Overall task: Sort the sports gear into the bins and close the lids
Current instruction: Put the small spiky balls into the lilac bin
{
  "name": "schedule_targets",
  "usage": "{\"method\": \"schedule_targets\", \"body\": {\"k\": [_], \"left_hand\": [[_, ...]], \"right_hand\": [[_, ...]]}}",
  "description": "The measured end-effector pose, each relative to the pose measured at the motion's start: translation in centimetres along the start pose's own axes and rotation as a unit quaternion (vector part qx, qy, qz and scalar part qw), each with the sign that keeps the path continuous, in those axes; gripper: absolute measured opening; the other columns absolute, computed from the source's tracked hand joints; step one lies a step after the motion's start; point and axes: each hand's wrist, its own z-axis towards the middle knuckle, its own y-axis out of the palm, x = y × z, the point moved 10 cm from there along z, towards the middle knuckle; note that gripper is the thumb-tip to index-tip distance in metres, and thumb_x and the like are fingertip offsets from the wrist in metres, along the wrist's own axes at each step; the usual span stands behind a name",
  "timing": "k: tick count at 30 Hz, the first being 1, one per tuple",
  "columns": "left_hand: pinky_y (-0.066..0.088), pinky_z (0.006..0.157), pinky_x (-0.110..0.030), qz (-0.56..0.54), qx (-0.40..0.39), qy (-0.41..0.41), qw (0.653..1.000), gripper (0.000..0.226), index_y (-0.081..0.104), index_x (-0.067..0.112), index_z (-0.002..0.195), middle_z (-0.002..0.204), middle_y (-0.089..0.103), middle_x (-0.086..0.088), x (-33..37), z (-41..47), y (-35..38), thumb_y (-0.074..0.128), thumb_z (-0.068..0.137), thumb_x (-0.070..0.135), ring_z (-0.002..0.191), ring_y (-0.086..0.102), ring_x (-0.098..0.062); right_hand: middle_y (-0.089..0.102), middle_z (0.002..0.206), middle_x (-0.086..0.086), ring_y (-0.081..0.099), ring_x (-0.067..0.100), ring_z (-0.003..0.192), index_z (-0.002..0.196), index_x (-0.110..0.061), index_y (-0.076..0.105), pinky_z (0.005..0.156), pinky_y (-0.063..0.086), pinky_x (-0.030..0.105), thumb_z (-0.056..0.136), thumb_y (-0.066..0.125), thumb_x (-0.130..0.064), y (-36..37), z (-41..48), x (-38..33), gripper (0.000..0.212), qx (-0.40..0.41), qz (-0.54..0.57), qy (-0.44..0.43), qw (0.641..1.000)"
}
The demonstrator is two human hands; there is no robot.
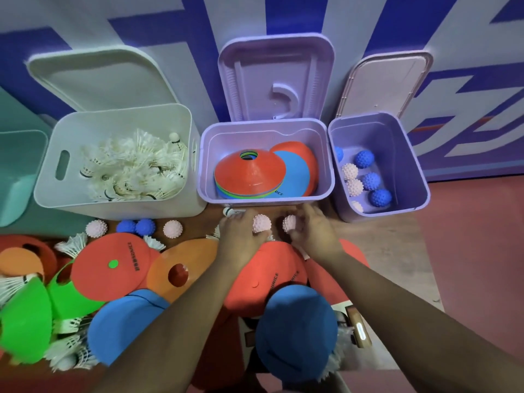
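Three open bins stand in a row: a white bin (71,180) full of shuttlecocks, a lilac bin (205,177) with disc cones, and a purple bin (411,177) with blue and pink spiky balls. In front of the lilac bin my left hand (241,236) grips a pink spiky ball (261,223). Beside it my right hand (314,231) holds another pink spiky ball (289,223). More spiky balls, pink (96,228) and blue (145,226), lie to the left.
Loose disc cones in red (110,268), orange (187,256), green (27,319) and blue (295,330) and several shuttlecocks (71,245) cover the floor near me. All three lids lean open against the wall. A teal bin (17,171) is at the far left.
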Motion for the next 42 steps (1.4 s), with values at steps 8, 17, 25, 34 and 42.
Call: {"method": "schedule_targets", "body": {"k": [8,17,25,34,42], "left_hand": [[0.051,0.092,-0.039,-0.229,-0.039,-0.05,0.971,0.049,0.062,0.026,0.116,0.106,0.069,0.002,4.5,0.3,-2.1,0.078,0.069,0.033,0.096,0.066,-0.016],[0.034,0.087,-0.015,-0.137,-0.091,0.104,0.981,0.053,0.062,0.019,0.127,0.117,0.058,-0.009,18.6,4.7,0.0,0.074,0.075,0.013,0.111,0.056,-0.023],[0.041,0.1,-0.033,-0.098,-0.108,0.132,0.98,0.065,0.051,0.013,0.138,0.126,0.054,-0.015,22.0,6.9,3.5,0.077,0.078,0.02,0.117,0.054,-0.029],[0.046,0.078,-0.016,-0.155,-0.055,0.085,0.983,0.023,0.066,0.012,0.105,0.1,0.064,-0.004,16.7,3.4,-1.2,0.068,0.083,0.012,0.074,0.061,-0.01],[0.047,0.069,-0.019,-0.147,-0.083,-0.015,0.986,0.013,0.068,0.02,0.091,0.083,0.065,0.007,5.3,-7.7,-1.1,0.062,0.082,0.013,0.064,0.057,0.004]], "right_hand": [[0.065,0.074,-0.002,0.056,0.007,0.062,0.087,-0.012,0.067,0.06,0.046,0.018,0.072,0.081,-0.02,-8.5,-1.9,-1.8,0.023,0.026,0.17,0.018,0.985],[0.067,0.098,0.01,0.061,0.029,0.09,0.099,-0.006,0.06,0.073,0.043,0.033,0.079,0.072,-0.021,-18.4,-0.4,5.1,0.028,0.111,0.021,0.092,0.989],[0.065,0.106,0.01,0.06,0.027,0.096,0.109,-0.003,0.062,0.07,0.036,0.024,0.084,0.066,-0.012,-17.8,-0.3,7.6,0.027,0.107,0.01,0.095,0.99],[0.064,0.103,0.008,0.059,0.022,0.09,0.104,-0.005,0.064,0.077,0.041,0.024,0.084,0.059,-0.012,-17.3,-3.0,3.4,0.022,0.132,0.047,0.031,0.99],[0.068,0.096,0.006,0.064,0.022,0.086,0.101,-0.008,0.063,0.081,0.052,0.039,0.08,0.064,-0.02,-8.7,-8.4,1.0,0.024,0.018,0.073,0.019,0.997]]}}
